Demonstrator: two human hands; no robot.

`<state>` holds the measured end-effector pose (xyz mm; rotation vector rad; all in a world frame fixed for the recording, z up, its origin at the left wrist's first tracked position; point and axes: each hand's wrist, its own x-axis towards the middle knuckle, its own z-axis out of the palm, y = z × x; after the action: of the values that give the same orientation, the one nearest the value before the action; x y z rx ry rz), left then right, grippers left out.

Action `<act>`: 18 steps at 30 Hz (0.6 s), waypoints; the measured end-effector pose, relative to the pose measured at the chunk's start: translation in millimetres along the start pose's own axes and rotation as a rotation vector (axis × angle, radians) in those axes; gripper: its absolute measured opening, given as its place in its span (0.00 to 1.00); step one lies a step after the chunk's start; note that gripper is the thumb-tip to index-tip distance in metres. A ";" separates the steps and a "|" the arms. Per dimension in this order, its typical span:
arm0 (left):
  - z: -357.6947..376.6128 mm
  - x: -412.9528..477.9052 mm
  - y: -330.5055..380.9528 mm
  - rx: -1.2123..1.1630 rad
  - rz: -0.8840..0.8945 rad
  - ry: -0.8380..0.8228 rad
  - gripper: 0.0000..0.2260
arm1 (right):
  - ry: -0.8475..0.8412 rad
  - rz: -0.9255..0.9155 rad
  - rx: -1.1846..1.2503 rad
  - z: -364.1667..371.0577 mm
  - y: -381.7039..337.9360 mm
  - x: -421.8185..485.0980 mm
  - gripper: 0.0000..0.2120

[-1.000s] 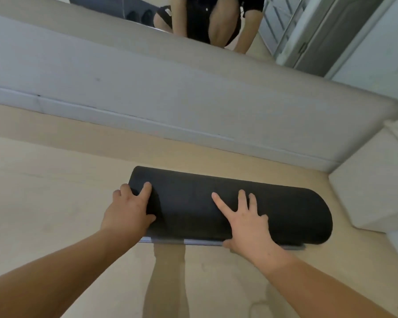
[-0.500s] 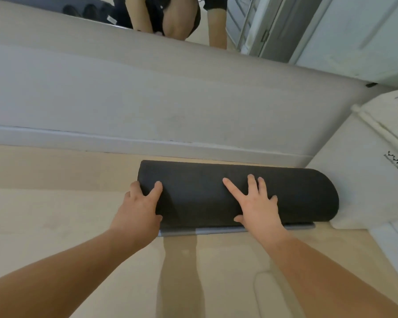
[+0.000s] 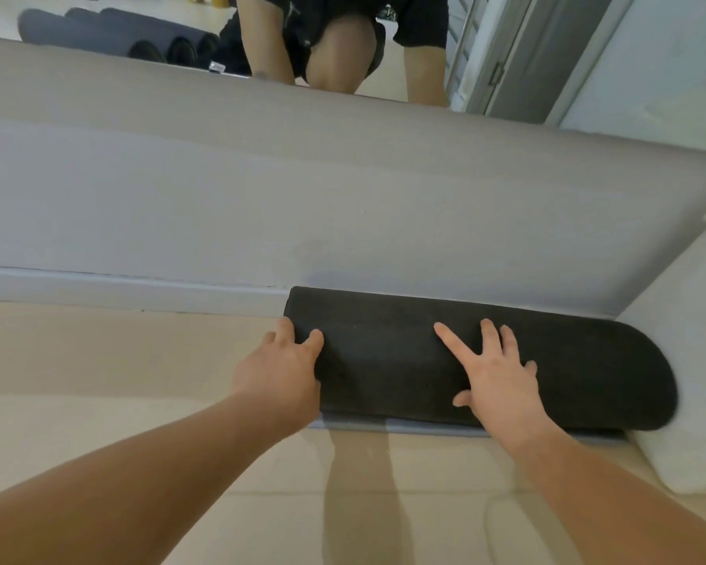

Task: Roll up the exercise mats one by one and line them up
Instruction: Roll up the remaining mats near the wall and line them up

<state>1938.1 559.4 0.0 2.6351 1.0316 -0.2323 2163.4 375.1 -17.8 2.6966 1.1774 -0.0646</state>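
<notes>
Against the far wall: a rolled exercise mat (image 3: pixel 424 360), black, lies lengthwise on the floor (image 3: pixel 98 360), its far side along the foot of the wall (image 3: pixel 343 218).
Mat's right end: rounded, touching a white block (image 3: pixel 689 360) that stands at the right.
Mat's near edge: a grey strip (image 3: pixel 424 429) shows under the roll, flat on the floor.
Left hand (image 3: pixel 282 369): at the roll's left end, fingers curled round the end and thumb on top, gripping it.
Right hand (image 3: pixel 498 377): flat on top of the roll, right of its middle, fingers straight and spread wide, pressing down and holding nothing.
Forearms: both reach in from the near edge, bare.
Mirror (image 3: pixel 388 75): above the wall panel at the far side; it reflects the person kneeling, arms stretched down.
Far left in the reflection: grey rolled mats (image 3: pixel 111 34), lying side by side and touching, ends turned to the right.
</notes>
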 end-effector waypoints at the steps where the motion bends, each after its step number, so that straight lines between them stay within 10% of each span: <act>1: 1.6 -1.8 -0.9 -0.028 0.012 0.016 0.32 | -0.004 -0.004 0.003 -0.9 -0.2 3.2 0.56; 12: -4.2 -51.7 -38.0 -0.127 0.031 -0.027 0.34 | -0.039 0.108 -0.002 -21.0 -24.6 -11.9 0.58; 18: 7.2 -69.3 -35.7 -0.189 0.061 -0.040 0.36 | 0.038 -0.124 -0.011 -26.1 -64.5 -30.2 0.48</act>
<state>1863.0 537.8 3.2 2.4766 0.9113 -0.1647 2094.6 401.3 0.8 2.6232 1.3515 -0.0254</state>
